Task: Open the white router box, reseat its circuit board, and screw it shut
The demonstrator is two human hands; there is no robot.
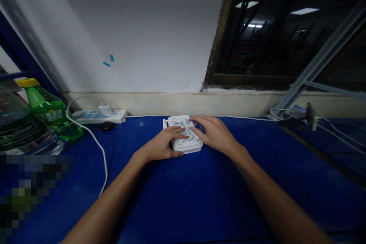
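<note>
White plastic router [194, 145] lies flat on the blue worktop [183, 198], its labelled, vented face upward, directly ahead of the person. The left hand [162, 144] clasps its near-left part, fingers across the top and thumb at the near edge. The right hand [213, 133] rests on its right side with fingers spread; whether it grips, I cannot tell. Farther left, a white power strip [98, 116] sits against the wall beside a green soda bottle [48, 108] and a large water bottle [20, 122].
</note>
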